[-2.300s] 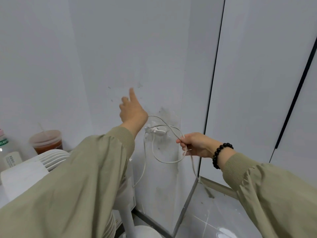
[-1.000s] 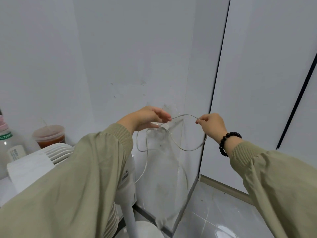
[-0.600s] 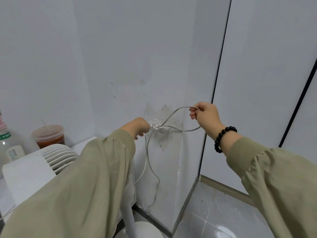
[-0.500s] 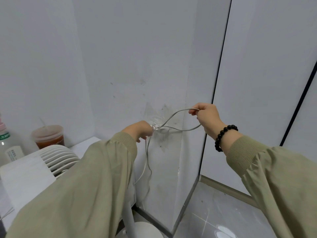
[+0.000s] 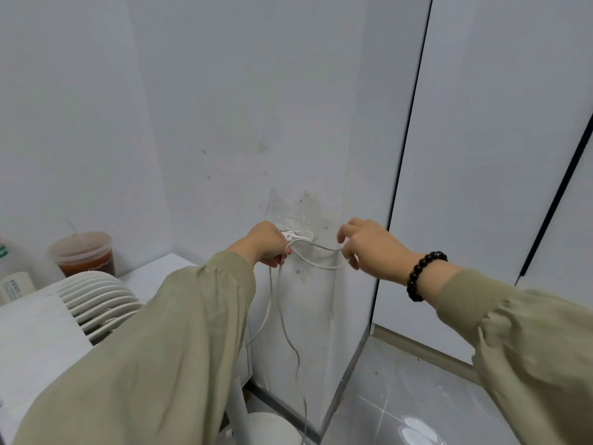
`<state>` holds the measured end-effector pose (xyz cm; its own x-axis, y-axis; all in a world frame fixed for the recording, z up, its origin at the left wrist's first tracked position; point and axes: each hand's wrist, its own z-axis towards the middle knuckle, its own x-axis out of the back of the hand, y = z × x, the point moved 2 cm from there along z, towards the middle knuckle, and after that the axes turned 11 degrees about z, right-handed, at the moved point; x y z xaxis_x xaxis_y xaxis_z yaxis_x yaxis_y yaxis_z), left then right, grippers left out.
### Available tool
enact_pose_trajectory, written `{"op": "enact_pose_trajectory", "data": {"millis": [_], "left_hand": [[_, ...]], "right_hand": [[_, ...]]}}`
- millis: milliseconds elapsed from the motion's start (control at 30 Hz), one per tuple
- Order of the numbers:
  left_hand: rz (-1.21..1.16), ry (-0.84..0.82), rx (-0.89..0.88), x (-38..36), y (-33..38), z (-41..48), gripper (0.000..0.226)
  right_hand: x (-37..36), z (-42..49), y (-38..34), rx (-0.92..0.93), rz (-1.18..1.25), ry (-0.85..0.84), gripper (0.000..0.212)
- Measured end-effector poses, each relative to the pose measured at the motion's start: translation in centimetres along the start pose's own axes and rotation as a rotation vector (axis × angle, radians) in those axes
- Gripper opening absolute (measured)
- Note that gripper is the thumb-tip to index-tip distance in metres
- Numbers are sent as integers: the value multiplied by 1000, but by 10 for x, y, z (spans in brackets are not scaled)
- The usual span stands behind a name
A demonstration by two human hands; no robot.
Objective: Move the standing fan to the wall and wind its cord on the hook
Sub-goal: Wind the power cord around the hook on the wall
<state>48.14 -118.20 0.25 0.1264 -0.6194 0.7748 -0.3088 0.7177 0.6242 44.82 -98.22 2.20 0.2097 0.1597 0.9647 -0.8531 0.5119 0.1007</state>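
The left hand (image 5: 268, 244) holds the cord (image 5: 321, 266) by the hook (image 5: 290, 234). The cord runs sideways to the right hand (image 5: 369, 248), which pinches it.

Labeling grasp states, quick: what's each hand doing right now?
Left hand: curled round the cord at the hook.
Right hand: pinching the cord's loop.

hook (image 5: 290, 234): one
hands: two, left hand (image 5: 268, 244) and right hand (image 5: 369, 248), flanking the hook
cord (image 5: 282, 319): one, below the hook
fan (image 5: 96, 293): one
cup (image 5: 85, 255): one
bottle (image 5: 12, 277): one
bracelet (image 5: 420, 274): one
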Motion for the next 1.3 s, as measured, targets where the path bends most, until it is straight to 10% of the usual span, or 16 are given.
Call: {"op": "enact_pose_trajectory", "data": {"millis": [233,467,633,933,1300], "left_hand": [[-9,-234,-163,11,7,-10,13],[107,-411,-209,6,12,-22,8],[164,-451,-203,5,14,-28,10],[158,-250,177,11,-5,-22,15],[-791,-93,249,-10,21,-4,20]], "right_hand": [[-34,-15,11,-323,366,-496,37],[-36,-3,16,-702,1186,42,35],[-44,9,-9,-781,1615,-47,24],[-35,17,-11,-953,1580,127,25],[-31,-11,32,-839,921,-105,38]]}}
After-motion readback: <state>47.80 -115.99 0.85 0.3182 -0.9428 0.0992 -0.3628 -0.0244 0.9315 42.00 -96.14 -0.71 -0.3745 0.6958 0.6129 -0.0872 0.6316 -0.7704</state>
